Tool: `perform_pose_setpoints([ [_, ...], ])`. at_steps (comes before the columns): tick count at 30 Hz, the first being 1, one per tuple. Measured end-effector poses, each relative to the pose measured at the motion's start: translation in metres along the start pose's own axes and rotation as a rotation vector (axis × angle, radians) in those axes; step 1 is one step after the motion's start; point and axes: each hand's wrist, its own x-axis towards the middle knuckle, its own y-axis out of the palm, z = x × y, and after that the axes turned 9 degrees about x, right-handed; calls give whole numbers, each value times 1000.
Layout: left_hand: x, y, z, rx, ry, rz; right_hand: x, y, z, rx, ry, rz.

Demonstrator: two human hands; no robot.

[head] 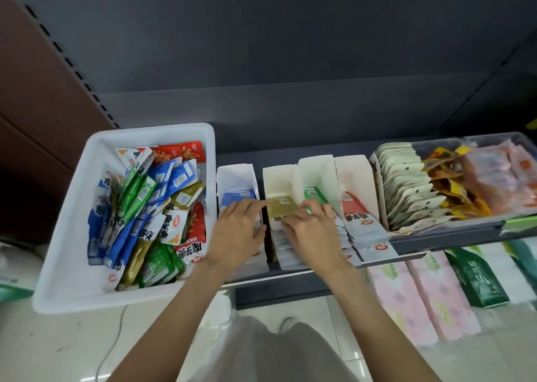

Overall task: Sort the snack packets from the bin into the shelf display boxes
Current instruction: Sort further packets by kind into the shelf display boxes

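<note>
A white bin (72, 265) at the left holds several blue, green, red and gold snack packets (151, 207). On the dark shelf stand white display boxes: one with blue packets (236, 175), one with gold packets (279, 184), one with green packets (315, 178), one with red packets (353, 175). A gold packet (281, 206) lies on top of the gold box's stack. My left hand (236, 230) touches its left edge with its fingertips. My right hand (312, 230) presses on its right side, fingers fairly straight.
A clear tray (436, 143) at the right of the shelf holds rows of pale packets, yellow and orange ones. Pink tissue packs (406, 303) and a green pack (476, 280) lie on the lower shelf. My legs and a shoe show over the tiled floor (58, 347).
</note>
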Motion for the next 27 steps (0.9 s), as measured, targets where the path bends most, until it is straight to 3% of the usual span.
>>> perform_pose_setpoints([
  [3, -10, -13, 11, -52, -12, -98, -3, -13, -3, 86, -45, 98],
  [9, -47, -44, 69, -130, -254, -410, 54, -51, 58, 617, -20, 112],
  [12, -57, -40, 115, -74, -445, -445, 89, -26, 101, 571, -100, 198],
  [15, -57, -37, 159, 27, -561, -373, 127, 16, 136, 427, -136, 250],
  [20, -47, -32, 199, 43, -561, -102, 170, 76, 164, 58, -357, 438],
  [24, -45, -25, 206, 68, -550, -19, 179, 88, 168, 173, -222, 495],
  [27, -44, -21, 205, 145, -519, -8, 182, 84, 165, 80, -270, 556],
])
